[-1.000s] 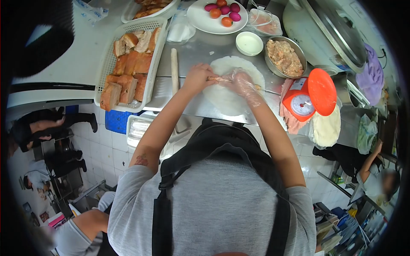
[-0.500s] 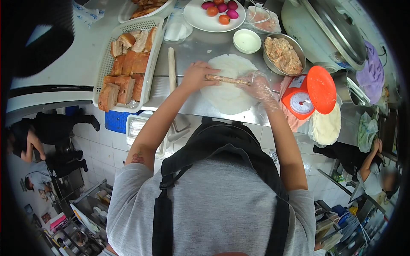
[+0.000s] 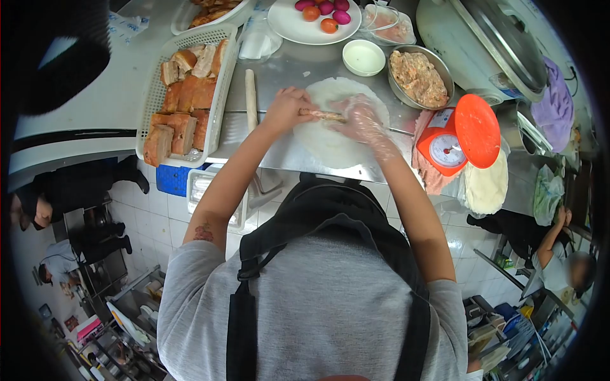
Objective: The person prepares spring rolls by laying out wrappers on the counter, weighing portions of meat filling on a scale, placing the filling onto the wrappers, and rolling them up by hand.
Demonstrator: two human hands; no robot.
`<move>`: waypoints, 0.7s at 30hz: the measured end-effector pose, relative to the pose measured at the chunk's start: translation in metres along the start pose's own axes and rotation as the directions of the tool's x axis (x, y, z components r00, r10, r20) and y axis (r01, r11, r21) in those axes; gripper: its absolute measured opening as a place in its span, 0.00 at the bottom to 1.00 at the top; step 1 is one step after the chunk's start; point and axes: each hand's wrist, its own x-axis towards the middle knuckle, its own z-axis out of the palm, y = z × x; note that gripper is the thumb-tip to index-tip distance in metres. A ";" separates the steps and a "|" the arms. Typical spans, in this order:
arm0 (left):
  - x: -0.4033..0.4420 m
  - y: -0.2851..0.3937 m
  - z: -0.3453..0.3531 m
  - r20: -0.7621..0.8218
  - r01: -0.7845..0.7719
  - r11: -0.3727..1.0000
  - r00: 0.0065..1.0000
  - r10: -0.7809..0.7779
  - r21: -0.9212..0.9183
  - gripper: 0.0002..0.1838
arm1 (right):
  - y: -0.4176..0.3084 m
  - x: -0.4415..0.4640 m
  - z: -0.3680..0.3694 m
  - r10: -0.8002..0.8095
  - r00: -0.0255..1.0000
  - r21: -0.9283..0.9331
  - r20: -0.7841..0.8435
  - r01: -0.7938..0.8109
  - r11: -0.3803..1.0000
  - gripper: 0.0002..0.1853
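My left hand (image 3: 288, 110) is closed around the left end of a short wooden stick (image 3: 316, 113) smeared with what looks like meat filling. My right hand (image 3: 361, 119), in a clear plastic glove, is wrapped around the stick's other end, hiding it. Both hands are above a round, flat sheet of white dough (image 3: 333, 149) on the steel counter. A pale rolling pin (image 3: 251, 101) lies to the left of the dough. To the right stands a metal bowl (image 3: 450, 80) holding raw minced filling (image 3: 417, 77).
A white basket (image 3: 145, 105) with roasted pork slabs is at the left. Behind the dough are a small bowl (image 3: 364, 59) and a plate (image 3: 286, 28) of purple and orange balls. An orange scale (image 3: 445, 140), dough (image 3: 486, 187) and a large lidded pot (image 3: 467, 51) flank the right.
My gloved right hand has slid left along the stick, toward my left hand, covering more of it. My left hand has shifted slightly left and still grips the stick.
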 end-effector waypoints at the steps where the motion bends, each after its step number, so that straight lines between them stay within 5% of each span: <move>1: 0.001 0.000 -0.002 -0.020 -0.012 1.000 1.000 0.012 0.019 0.16 | -0.006 0.008 0.006 -0.013 0.999 -0.029 0.050 0.014 0.999 0.28; 11: -0.002 0.000 -0.026 0.089 -0.021 0.984 0.996 0.005 0.179 0.12 | -0.037 0.037 0.021 -0.051 0.994 0.033 0.097 0.048 0.998 0.14; 16: 0.006 0.008 -0.034 0.219 -0.085 0.938 0.976 0.009 0.337 0.11 | -0.033 0.040 0.040 -0.080 0.996 0.042 0.040 0.078 0.996 0.14; 21: 0.000 0.007 -0.036 0.193 -0.052 0.959 0.981 -0.003 0.280 0.15 | -0.006 0.017 0.017 0.026 0.993 0.083 0.116 -0.036 0.996 0.16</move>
